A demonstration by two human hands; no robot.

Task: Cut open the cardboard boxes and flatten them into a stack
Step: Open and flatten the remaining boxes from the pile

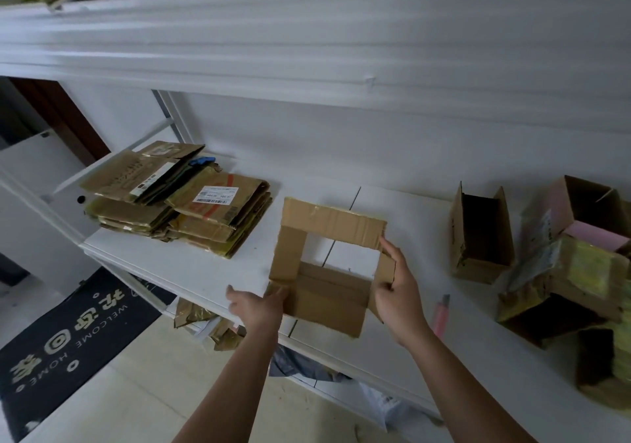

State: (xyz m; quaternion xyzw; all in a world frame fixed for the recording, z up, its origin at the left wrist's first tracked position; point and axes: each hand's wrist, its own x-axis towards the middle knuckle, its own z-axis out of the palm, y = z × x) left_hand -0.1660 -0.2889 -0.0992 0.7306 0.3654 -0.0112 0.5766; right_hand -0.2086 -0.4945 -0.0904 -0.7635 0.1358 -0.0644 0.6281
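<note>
Both ends cut, my left hand [261, 307] and right hand [397, 284] grip the open box [327, 265]; next, collapse it, onto the stack [181, 200].

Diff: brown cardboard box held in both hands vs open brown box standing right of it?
The held brown cardboard box has no closed ends: the white shelf shows through it. The open standing brown box has a dark interior. The left hand and right hand grip the first; nothing touches the second. Both are unflattened.

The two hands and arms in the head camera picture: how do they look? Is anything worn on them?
The left hand and right hand are bare, with no gloves. No ring, watch or bracelet shows. Both forearms are bare too, with no sleeve visible down to the bottom edge of the picture.
</note>
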